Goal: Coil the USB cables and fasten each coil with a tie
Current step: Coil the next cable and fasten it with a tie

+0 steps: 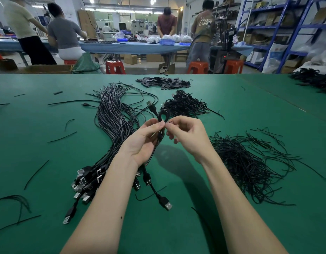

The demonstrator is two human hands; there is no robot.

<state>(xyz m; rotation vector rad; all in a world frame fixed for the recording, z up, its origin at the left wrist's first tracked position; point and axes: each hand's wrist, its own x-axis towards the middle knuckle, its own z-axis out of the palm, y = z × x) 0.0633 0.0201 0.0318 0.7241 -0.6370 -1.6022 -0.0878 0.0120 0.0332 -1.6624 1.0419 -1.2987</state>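
Forearms reach in from six o'clock and meet above the green table [231, 110]. Left hand [143, 142] is clamped round a folded USB cable [160, 132], fingers curled at the waist of the coil; its loop stands up toward twelve o'clock with one plug [149, 104] projecting. Right hand [186, 132] pinches at the same waist, apparently working a tie, though the tie itself is too small to confirm. Uncoiled cables [114, 125] lie at ten o'clock, loose ties [250, 162] at three, finished coils [184, 104] at one. Judgement: the cable is light, limp and springy; it should be held at the waist, or the loops will spread.
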